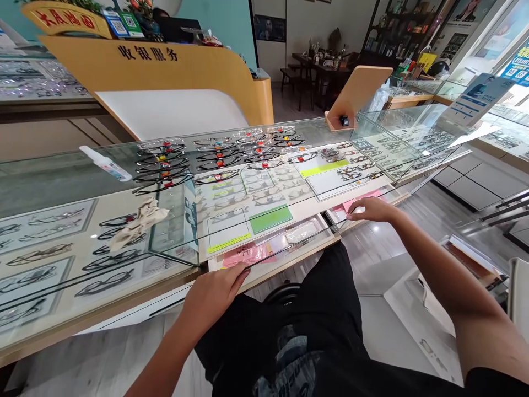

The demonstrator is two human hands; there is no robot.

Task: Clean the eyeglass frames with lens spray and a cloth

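"Yellow, curved wooden desk [215, 69] reads 收银服务. The hands?"

"Left hand [217, 289] curls at the front of the clear-glass display counter [53, 176], by an open, shallow white drawer [308, 254] holding a pink printed packet [250, 253]. Right hand [372, 209] bends beside pink paper [366, 197]. Whether either pinches anything, I can't tell."

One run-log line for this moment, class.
Left hand: at front of clear glass display counter; right hand: farther right, same front; open pale wooden drawer: pink plastic packet
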